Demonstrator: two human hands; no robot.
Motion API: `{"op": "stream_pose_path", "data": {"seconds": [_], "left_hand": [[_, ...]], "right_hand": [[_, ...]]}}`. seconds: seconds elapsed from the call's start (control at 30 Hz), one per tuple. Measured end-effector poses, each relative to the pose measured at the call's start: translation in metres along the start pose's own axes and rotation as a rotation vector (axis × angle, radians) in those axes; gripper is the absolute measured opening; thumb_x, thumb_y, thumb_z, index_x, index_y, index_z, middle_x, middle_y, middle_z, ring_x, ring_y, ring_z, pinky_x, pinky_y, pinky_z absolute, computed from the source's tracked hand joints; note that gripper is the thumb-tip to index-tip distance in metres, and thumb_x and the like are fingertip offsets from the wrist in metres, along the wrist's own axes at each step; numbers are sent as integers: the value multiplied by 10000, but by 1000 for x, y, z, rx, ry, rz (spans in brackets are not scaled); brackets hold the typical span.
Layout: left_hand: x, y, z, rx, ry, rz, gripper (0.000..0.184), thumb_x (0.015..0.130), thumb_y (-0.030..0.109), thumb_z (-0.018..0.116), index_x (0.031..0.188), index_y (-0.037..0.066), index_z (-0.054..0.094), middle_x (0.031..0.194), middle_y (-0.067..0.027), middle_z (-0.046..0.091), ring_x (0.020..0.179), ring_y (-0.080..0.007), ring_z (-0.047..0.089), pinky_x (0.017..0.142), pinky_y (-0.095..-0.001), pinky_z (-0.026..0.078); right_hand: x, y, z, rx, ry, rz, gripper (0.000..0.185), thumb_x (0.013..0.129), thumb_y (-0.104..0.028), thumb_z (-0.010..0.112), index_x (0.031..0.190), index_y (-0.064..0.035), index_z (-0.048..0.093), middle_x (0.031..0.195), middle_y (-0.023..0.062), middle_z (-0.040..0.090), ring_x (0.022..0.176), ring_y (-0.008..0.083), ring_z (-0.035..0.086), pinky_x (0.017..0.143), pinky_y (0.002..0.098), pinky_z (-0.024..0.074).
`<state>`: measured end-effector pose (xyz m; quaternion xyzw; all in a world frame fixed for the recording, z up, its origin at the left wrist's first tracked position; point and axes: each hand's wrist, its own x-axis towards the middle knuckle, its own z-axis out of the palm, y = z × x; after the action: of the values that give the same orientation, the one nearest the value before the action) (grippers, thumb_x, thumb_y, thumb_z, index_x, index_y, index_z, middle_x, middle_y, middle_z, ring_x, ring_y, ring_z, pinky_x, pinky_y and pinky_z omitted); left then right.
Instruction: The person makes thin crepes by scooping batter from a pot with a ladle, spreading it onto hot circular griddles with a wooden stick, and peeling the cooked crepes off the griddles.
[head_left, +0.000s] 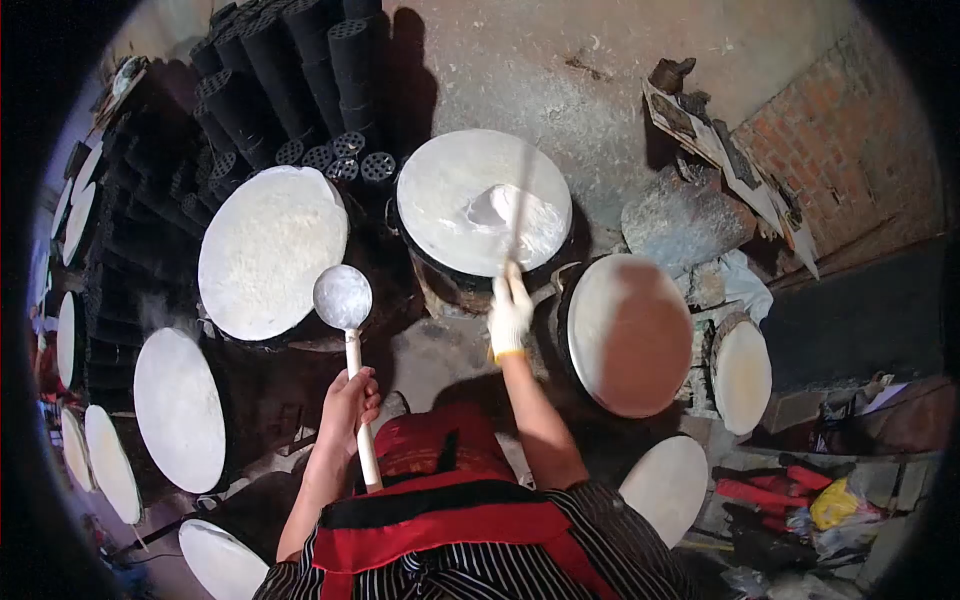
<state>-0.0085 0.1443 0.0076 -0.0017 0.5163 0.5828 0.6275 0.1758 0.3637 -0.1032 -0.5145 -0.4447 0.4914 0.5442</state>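
Gripped in bare L hand [350, 405]: ladle [343, 297], fingers closed round its pale handle, scoop uppermost w/ whitish coat inside, overlapping lower R edge of L disc [265, 250] from this view. R hand [510, 318], in white glove, is closed round the near end of a thin stick [520, 205], which reaches out over mid disc [430, 185]. Wet white paste [538, 228] lies on mid disc, R of its centre, around stick's far part. R disc [612, 320] sits just R of glove, w/ a brownish area over much of it

Progress, L to R: far-L disc [180, 410] & L disc look pale & matte; can't say if coated or bare. Mid disc is where work is: paste on, but glossy white covers only part, w/ a greyish patch at its L side, so I'd judge spreading partly done, remainder of the top left to cover. R disc shows no wet white, so prob. nothing done there at this pt, tho not certain

Hard to see, L to R: outermost L discs tiny & squashed by lens edge; briquettes [352, 65] behind go dark; ladle handle's lower end lost at apron [430, 545]; ladle contents, if any, unclear; stick's far end blurred, tip shape n/a; brown on R disc could be shadow; low R disc [665, 490] partly hidden by sleeve [625, 530]; frame corners black
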Motion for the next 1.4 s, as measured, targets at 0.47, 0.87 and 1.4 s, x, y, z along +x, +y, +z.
{"op": "stream_pose_path", "data": {"seconds": [0.47,0.87,1.4], "left_hand": [[7,-2,-1,26,21,-25,128,925,153,540,921,70,442,721,-11,431,552,-76,411,408,-203,326],[11,-12,6,54,-62,-65,123,933,157,528,903,97,424,726,-3,423,562,-81,408,416,-202,319],[197,8,98,578,-52,181,102,845,66,493,788,34,414,623,-37,425,464,-145,424,407,-303,398]], "right_hand": [[-2,-20,-55,-440,-94,-70,397,903,-110,571,1269,31,506,1246,170,572,1139,176,542,974,278,390],[16,-18,-64,-457,-169,-177,404,899,-166,578,1244,35,518,1230,202,568,1117,244,574,954,281,409],[-118,16,-83,-220,-122,-135,379,909,-97,552,1255,51,516,1210,129,584,1101,175,550,963,277,395]]}}
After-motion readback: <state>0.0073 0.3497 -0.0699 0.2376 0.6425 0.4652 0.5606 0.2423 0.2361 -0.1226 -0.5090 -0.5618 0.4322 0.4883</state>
